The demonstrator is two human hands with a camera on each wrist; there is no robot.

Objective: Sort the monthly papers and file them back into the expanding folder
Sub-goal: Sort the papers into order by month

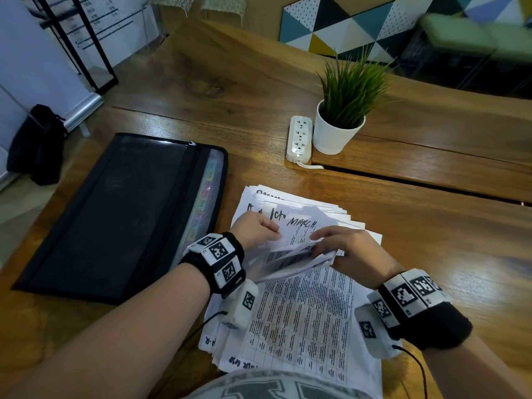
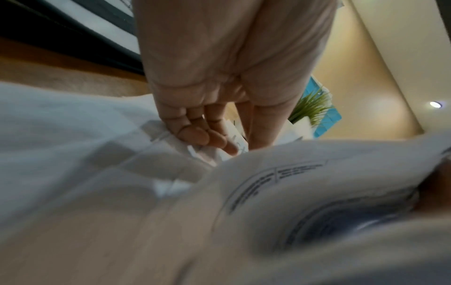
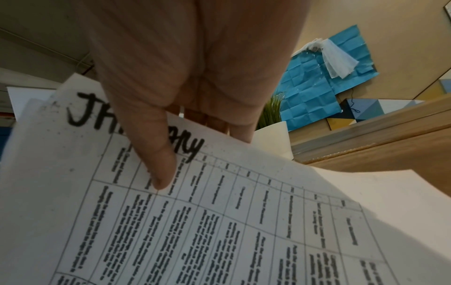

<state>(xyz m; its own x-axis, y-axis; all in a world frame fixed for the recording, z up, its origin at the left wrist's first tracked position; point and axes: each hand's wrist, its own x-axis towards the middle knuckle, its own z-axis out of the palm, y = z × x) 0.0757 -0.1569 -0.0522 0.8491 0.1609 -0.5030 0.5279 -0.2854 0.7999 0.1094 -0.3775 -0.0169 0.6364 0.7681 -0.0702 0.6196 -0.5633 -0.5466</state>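
A loose pile of printed papers [image 1: 299, 321] with handwritten month names lies on the wooden table in front of me. My left hand [image 1: 256, 228] pinches the left edge of sheets near the top of the pile, its fingers [image 2: 207, 137] curled onto paper. My right hand [image 1: 342, 246] grips a curled-back bundle of sheets [image 1: 293, 260]; its thumb [image 3: 161, 169] presses a table sheet marked "January" [image 3: 219, 221]. A sheet marked "March" [image 1: 302, 223] shows between my hands. The black mesh expanding folder [image 1: 115, 214] lies zipped flat to the left of the pile.
A white power strip [image 1: 299, 139] and a potted green plant [image 1: 342, 119] stand beyond the papers. A raised wooden slab [image 1: 431, 156] runs along the right. The table's left edge [image 1: 43, 220] lies just past the folder, with a black bag [image 1: 37, 145] on the floor.
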